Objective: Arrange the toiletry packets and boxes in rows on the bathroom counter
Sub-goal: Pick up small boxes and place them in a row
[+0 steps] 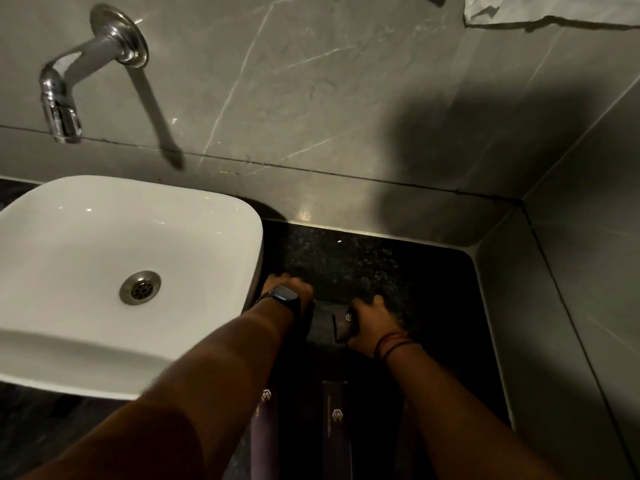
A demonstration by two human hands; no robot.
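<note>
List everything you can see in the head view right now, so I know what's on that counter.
Basin: one, white, left on the counter, drain in its middle.
Tap: one, chrome, on the wall above the basin.
Counter: one, black speckled stone, right of the basin.
Wall tiles: grey marbled, behind and right of the counter.
Long boxes: two, dark purple with a gold logo, side by side at the near edge.
Small dark packet: one, logo showing, in the right hand.
Left hand: watch on wrist, beside the basin; its hold is too dark to tell.
Right hand: thread bands on wrist, closed on the packet.
</note>
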